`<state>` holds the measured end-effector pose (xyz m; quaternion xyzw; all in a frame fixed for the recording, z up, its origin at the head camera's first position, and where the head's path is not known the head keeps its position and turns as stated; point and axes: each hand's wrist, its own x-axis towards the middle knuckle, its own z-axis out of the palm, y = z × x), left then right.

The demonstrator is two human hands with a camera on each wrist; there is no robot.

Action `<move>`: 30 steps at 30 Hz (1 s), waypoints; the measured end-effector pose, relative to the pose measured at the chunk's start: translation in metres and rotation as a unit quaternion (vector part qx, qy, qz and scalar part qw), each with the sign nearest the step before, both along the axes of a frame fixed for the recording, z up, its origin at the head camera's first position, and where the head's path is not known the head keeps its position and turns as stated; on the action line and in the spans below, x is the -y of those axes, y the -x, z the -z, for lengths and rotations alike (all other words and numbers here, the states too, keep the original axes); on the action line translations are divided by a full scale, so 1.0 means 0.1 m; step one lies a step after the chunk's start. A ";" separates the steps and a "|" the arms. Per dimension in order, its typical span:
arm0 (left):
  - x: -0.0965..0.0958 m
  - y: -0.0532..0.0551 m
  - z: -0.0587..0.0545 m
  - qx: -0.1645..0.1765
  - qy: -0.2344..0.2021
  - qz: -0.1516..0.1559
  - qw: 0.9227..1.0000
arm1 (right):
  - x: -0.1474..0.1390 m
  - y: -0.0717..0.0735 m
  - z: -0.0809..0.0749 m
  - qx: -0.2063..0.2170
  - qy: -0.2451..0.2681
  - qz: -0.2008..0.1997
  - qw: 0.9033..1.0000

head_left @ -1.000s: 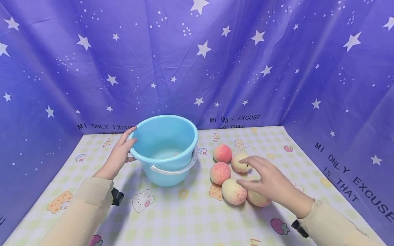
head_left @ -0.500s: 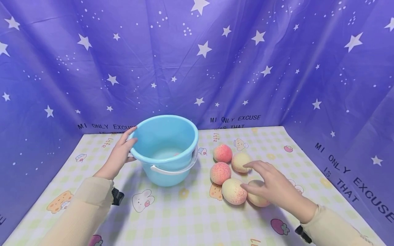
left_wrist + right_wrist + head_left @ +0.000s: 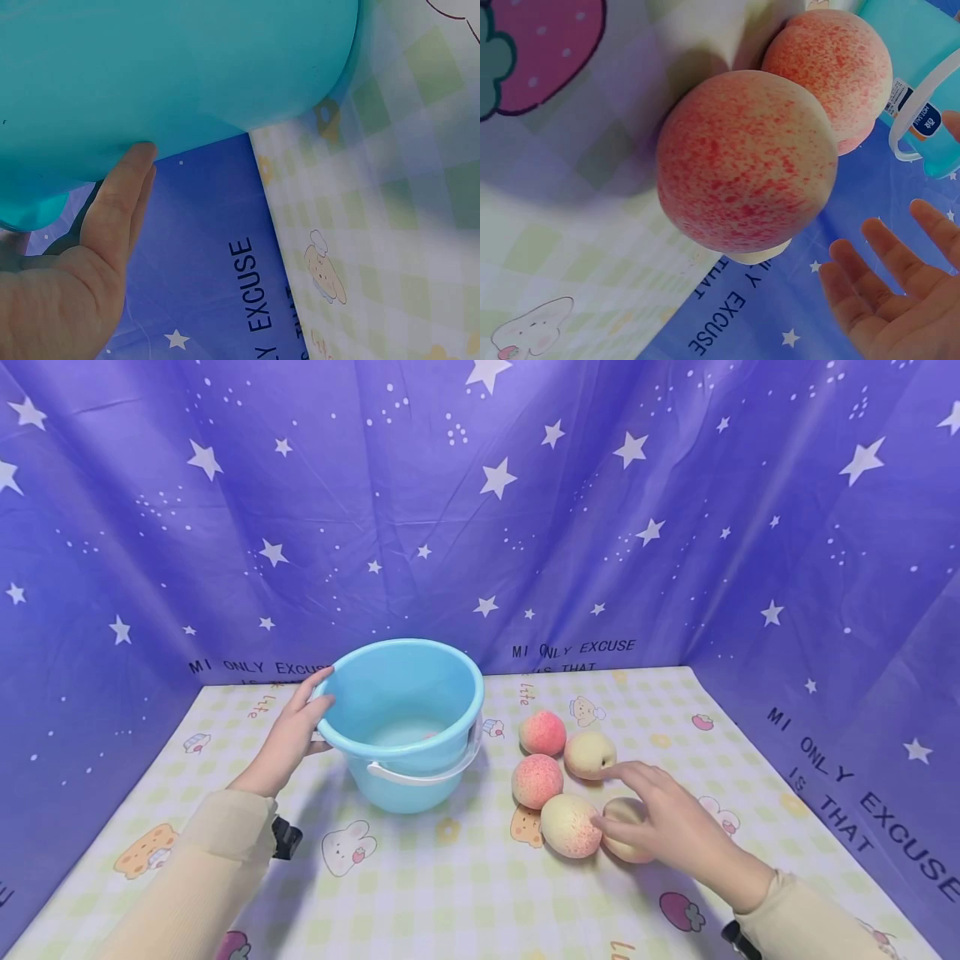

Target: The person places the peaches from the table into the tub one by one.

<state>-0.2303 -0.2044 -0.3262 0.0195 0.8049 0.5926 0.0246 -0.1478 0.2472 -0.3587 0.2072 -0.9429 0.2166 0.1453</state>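
Observation:
A light-blue bucket with a white handle stands upright on the table. My left hand grips its left rim, and in the left wrist view fingers lie against the outer wall. Over the fruit to the right hovers my right hand, fingers apart and holding nothing. Beneath it is a pale peach, partly hidden by the thumb and seen large and red-speckled in the right wrist view. Beside that lie a yellow-pink peach, two redder peaches, one nearer and one farther, and a pale peach.
A small pinkish patch shows at the bucket's bottom; what it is cannot be made out. The table wears a checked cloth with cartoon prints. A purple star-patterned curtain encloses the back and sides.
My right hand has drawn slightly right and toward me, uncovering more of the far pale peach. The left hand, bucket and peaches stay in place.

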 end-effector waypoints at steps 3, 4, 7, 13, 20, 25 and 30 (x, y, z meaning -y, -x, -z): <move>0.00 0.00 0.00 0.000 0.000 0.001 1.000 | -0.01 -0.01 0.01 0.011 0.005 0.008 1.000; 0.00 0.00 0.00 0.000 0.000 0.001 1.000 | -0.02 -0.01 0.02 0.014 0.007 0.009 1.000; 0.00 -0.01 0.00 -0.001 -0.002 0.002 1.000 | -0.04 -0.02 0.02 0.023 0.008 0.016 1.000; 0.00 -0.01 0.00 -0.004 0.000 0.003 1.000 | -0.08 -0.02 0.05 0.027 0.002 0.021 0.999; 0.01 0.01 0.01 -0.006 0.000 0.006 1.000 | -0.09 -0.01 0.09 0.018 -0.009 0.024 1.000; 0.02 0.01 0.01 -0.008 0.001 0.006 1.000 | -0.10 0.00 0.10 0.021 -0.017 0.030 0.999; 0.01 0.01 0.02 -0.008 0.000 0.005 1.000 | -0.10 0.00 0.13 0.031 -0.020 0.032 0.999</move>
